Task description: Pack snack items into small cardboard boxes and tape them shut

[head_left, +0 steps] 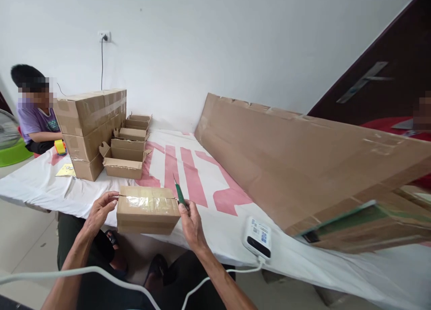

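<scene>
A small closed cardboard box is at the near edge of the cloth-covered table, with shiny clear tape along its top seam. My left hand grips its left end, fingertips at the upper corner. At the opposite end, my right hand rests against the box and holds a slim green-handled tool. The tool's thin pointed metal tip sticks up and away from the box; its exact kind cannot be told. Behind the box stand several open cardboard boxes with raised flaps.
Stacked taped boxes stand at left, near a seated person and a yellow tape roll. A large cardboard sheet leans at right. A white device trails a cable across my lap.
</scene>
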Tool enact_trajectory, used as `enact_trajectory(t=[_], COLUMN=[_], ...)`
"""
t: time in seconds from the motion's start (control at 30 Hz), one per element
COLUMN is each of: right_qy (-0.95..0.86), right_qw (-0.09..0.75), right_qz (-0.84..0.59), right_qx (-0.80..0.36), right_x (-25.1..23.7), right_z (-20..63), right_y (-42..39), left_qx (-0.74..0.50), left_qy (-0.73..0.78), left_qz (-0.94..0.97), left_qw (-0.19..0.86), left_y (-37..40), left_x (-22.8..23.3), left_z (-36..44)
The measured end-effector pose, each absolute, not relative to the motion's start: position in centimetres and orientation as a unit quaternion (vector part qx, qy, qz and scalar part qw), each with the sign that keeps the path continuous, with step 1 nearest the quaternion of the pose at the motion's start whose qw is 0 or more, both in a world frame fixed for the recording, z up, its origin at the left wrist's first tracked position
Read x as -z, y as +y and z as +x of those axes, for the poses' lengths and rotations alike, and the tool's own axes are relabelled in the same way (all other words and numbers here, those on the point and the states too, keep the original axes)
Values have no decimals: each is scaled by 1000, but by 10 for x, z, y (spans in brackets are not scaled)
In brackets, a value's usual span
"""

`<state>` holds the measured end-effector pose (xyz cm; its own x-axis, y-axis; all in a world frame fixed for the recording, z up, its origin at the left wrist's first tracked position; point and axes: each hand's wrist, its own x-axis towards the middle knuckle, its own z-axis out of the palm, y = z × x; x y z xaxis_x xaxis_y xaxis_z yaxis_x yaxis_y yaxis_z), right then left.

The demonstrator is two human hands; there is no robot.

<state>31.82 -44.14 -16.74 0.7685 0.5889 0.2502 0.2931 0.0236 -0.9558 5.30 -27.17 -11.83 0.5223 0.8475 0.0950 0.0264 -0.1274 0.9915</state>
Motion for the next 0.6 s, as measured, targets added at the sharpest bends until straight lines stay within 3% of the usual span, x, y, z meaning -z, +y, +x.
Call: enact_trajectory(t=[0.6], right_qy=[-330], right_qw=[637], right_qz=[-690], right_qx=[-97], right_x=[179], right_z=[315], right_y=[-445], left_qx=[-330], left_qy=[308], left_qz=[672], left_qw=[588], left_y=[-272], left_x=[107], left_z=[54])
